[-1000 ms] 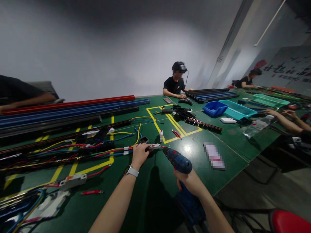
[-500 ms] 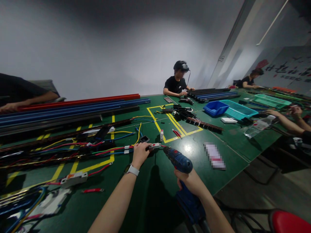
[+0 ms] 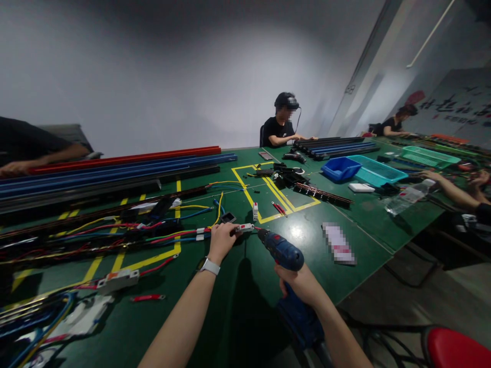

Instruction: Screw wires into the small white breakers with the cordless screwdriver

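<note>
My left hand (image 3: 223,240) pinches a small white circuit breaker (image 3: 245,227) just above the green table. Coloured wires (image 3: 184,236) run up to that hand from the left. My right hand (image 3: 297,281) is wrapped round the handle of a blue cordless drill (image 3: 282,250). The drill points left, its bit at the right end of the breaker; whether the bit sits in a screw is too small to tell. Another white breaker (image 3: 255,211) stands upright just beyond. Short red cables (image 3: 280,209) lie to the right of it.
Wired bars and a larger breaker (image 3: 118,280) cover the left side. Long red and blue rails (image 3: 115,168) lie behind them. At the right are a blue bin (image 3: 340,169), a teal basket (image 3: 378,171) and a plastic bottle (image 3: 410,199). A co-worker (image 3: 283,122) sits across the table.
Both my hands, the breaker and the drill have stayed almost in place. The co-worker across the table has raised and stretched out their arms slightly to the right.
</note>
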{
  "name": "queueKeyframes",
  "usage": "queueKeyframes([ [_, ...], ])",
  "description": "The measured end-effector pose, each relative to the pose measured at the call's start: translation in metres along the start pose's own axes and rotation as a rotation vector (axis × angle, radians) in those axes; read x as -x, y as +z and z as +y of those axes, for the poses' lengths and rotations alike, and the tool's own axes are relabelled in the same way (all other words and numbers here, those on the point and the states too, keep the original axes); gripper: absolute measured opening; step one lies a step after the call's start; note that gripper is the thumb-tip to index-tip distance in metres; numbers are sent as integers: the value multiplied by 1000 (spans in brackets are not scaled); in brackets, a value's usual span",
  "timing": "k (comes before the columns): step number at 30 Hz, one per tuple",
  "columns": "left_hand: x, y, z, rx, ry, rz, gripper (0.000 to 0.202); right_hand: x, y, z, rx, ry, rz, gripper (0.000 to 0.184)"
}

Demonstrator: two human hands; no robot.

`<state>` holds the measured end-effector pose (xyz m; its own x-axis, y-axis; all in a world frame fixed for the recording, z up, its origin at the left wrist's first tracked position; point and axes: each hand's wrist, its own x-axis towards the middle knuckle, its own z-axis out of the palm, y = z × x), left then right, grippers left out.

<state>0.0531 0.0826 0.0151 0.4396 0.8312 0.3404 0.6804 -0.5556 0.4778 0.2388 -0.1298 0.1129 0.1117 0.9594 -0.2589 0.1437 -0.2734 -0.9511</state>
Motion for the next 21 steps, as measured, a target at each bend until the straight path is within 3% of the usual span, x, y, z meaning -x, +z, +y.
queueKeyframes([
  [21, 0, -5, 5, -2, -20, -22, 25, -3, 0, 1, -6, -7, 2, 18],
])
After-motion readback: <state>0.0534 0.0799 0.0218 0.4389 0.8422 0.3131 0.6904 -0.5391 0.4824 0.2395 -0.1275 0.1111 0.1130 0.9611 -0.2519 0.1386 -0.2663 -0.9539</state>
